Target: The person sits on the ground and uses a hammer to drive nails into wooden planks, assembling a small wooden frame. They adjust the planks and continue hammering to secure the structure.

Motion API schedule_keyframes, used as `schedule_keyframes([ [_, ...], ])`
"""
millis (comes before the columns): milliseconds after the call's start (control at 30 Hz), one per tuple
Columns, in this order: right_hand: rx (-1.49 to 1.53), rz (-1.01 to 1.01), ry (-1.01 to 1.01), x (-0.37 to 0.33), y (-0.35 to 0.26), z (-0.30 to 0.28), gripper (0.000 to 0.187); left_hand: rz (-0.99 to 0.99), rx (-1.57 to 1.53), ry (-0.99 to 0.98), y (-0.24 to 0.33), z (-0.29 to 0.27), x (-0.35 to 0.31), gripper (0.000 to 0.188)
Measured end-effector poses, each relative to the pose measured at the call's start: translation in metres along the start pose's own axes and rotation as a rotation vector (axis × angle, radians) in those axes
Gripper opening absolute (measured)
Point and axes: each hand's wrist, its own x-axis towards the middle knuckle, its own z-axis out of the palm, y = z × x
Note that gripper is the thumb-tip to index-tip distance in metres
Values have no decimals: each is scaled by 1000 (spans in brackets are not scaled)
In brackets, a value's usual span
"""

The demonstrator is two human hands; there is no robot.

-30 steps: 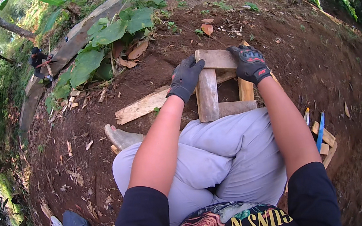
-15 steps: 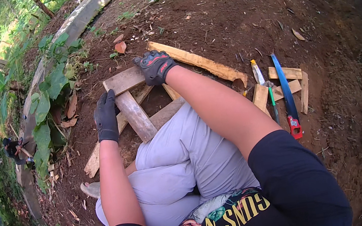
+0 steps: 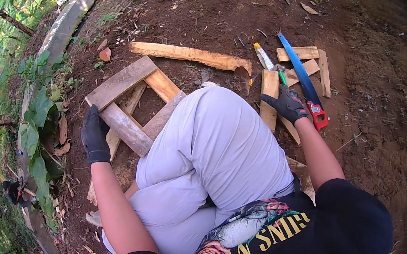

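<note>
My gloved left hand [image 3: 94, 136] grips the left corner of a square wooden frame [image 3: 122, 83] made of short boards, with its fingers at the joint. The frame leans by my bent knee, its near side partly hidden by my trousers. Over on the right, my gloved right hand [image 3: 288, 105] is closed around the handle of a green-handled tool [image 3: 282, 79]; its fingers are mostly hidden, and the tool's head is too small to make out clearly. The thumb points left over a short wood block [image 3: 267, 88].
Right of my right hand lies a handsaw [image 3: 300, 70] with a blue blade and red handle. Short wood offcuts [image 3: 324, 73] and a yellow-tipped tool [image 3: 263, 56] lie around it. A long rough plank [image 3: 190, 55] rests beyond the frame. Leafy plants [image 3: 41, 112] and a concrete edge [image 3: 61, 38] border the left.
My right hand has left the frame's top board and moved right and nearer, onto the green-handled tool. The left hand keeps its hold on the frame. The whole view has shifted.
</note>
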Motion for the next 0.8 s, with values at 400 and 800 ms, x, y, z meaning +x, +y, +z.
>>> schedule_keyframes([
  [400,-104,107,32,-7,-36,14,91,-15,-145,83,12,-21,9,62],
  [800,88,-1399,358,-80,-421,-26,84,331,-90,-163,124,-60,-73,70],
])
